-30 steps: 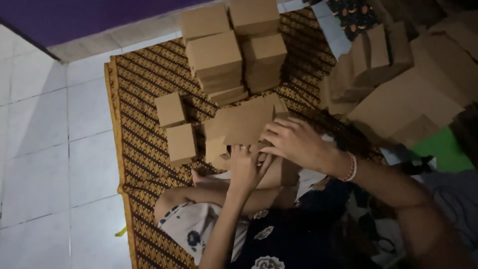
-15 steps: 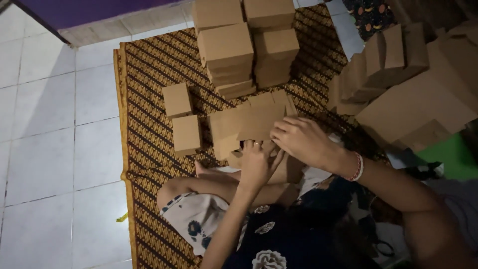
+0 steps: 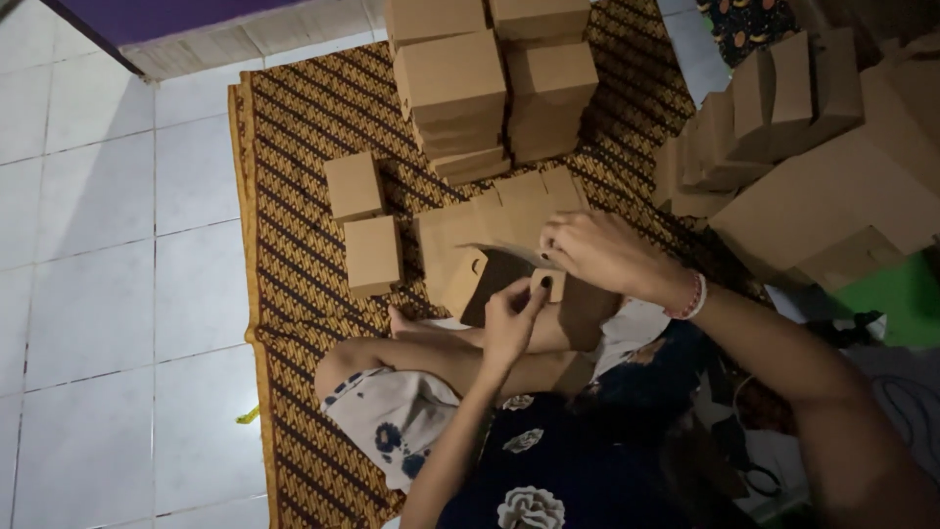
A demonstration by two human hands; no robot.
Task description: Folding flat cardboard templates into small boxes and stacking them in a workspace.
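Head view: both hands work a flat brown cardboard box (image 3: 490, 235) over the patterned mat (image 3: 294, 147). Left hand (image 3: 509, 318) fingers pinch a small flap; right hand (image 3: 597, 250) fingers grip its upper edge. Folded boxes (image 3: 372, 255) lie beside it.

A brown patterned mat (image 3: 294, 196) lies on a floor of pale tiles (image 3: 88, 245). Two small closed cardboard boxes (image 3: 354, 185) sit side by side on the mat, one just below the other. Above them rise two stacks of finished boxes (image 3: 490, 83), touching each other. To the right lies a heap of flat and half-folded cardboard (image 3: 813, 186). A green patch (image 3: 906, 299) shows beneath that heap.
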